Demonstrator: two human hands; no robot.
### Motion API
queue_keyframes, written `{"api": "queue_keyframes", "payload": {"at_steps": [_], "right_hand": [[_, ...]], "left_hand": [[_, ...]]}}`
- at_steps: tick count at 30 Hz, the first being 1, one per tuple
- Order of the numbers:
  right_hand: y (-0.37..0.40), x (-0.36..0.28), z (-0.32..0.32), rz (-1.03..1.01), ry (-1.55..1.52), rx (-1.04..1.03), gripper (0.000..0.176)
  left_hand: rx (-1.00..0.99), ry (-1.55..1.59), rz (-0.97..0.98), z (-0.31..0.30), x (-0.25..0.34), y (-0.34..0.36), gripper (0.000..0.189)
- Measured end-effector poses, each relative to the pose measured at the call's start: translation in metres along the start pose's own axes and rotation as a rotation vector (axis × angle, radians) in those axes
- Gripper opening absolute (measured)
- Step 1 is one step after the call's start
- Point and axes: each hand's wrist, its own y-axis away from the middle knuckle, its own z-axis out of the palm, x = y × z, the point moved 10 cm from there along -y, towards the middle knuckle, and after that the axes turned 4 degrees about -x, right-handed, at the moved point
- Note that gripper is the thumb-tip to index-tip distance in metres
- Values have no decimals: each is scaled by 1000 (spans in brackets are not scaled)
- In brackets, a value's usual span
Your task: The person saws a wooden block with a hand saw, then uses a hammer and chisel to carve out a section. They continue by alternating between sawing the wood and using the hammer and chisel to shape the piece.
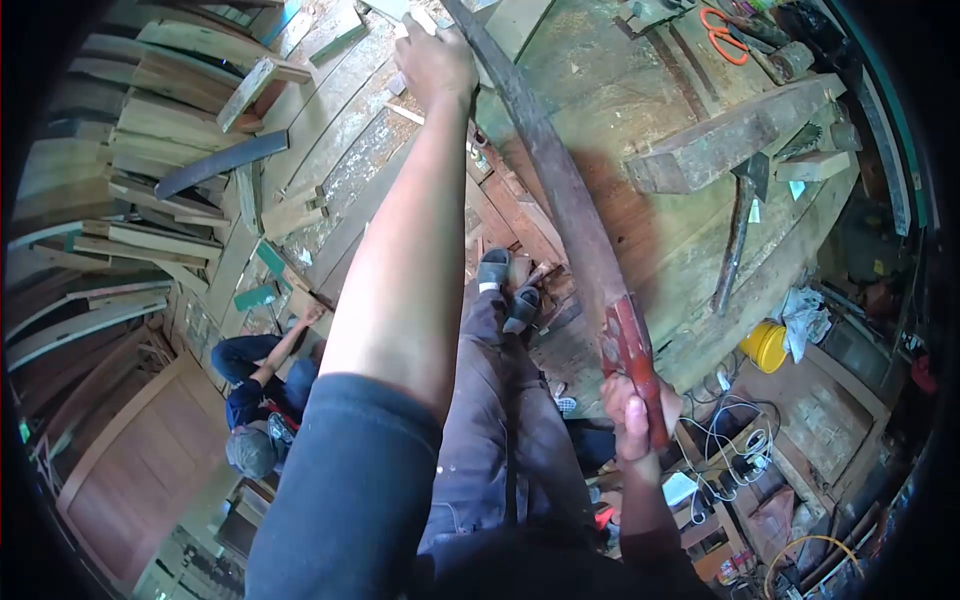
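My right hand (pixel 634 412) is wrapped around the red handle (pixel 628 345) of a handsaw. Its long, dark, stained blade (pixel 560 175) runs up and left across the workbench to the top edge of the view, where its tip is cut off. My left arm reaches far forward, and my left hand (pixel 438 68) grips a pale piece of wood (pixel 424 20) just left of the blade. Most of that wood lies beyond the view's edge, so any contact between saw and wood is hidden.
On the workbench (pixel 590 90) lie a thick timber block (pixel 735 135), a hammer (pixel 738 235) and orange-handled scissors (pixel 722 35). Stacked boards (pixel 165 130) fill the left side. A crouching person in a cap (pixel 252 452) works at lower left. A yellow bucket (pixel 764 347) and tangled cables (pixel 735 445) sit at right.
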Motion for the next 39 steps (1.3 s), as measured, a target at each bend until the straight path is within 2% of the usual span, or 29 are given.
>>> {"api": "queue_keyframes", "payload": {"at_steps": [4, 6, 8, 10, 14, 16, 20, 23, 25, 26, 28, 29, 33, 39], "right_hand": [[0, -10, -12, 59, -2, 13, 29], [-2, -33, -18, 53, 176, 49, 30], [11, -29, -33, 156, 266, 114, 28], [-1, -42, -33, 170, 206, 62, 25], [5, -26, -39, 355, -265, -60, 19], [4, -37, -37, 260, -100, -71, 25], [-3, -39, -31, 233, -106, -105, 30], [-2, -39, -30, 169, -129, 21, 32], [1, -24, -40, 309, -182, 199, 35], [3, -15, -42, 315, -180, 204, 35], [-3, -6, -41, 155, -190, 116, 35], [-7, -6, -37, 152, -109, 121, 37], [8, 43, -34, 196, -264, 124, 41], [16, 51, -35, 169, -233, 149, 38]], "left_hand": [[6, 67, -27, 3, -9, -2, 61], [-11, 24, -46, 2, -9, -3, 62], [-62, 51, -27, 6, -10, -6, 63], [-68, 117, 1, 9, -13, -12, 63], [-18, 148, 53, 5, -9, -11, 63], [-13, 139, 71, 4, -5, -10, 63], [-35, 117, 54, 3, -3, -8, 62], [-39, 115, 50, 5, -3, -10, 62], [-57, 112, 38, 7, -5, -10, 62], [-55, 96, 44, 7, -5, -10, 62], [-57, 82, 51, 9, -4, -11, 61], [-50, 74, 64, 9, -4, -11, 61], [-5, 71, 97, 5, 0, -9, 59], [5, 61, 113, 4, 2, -8, 60]]}}
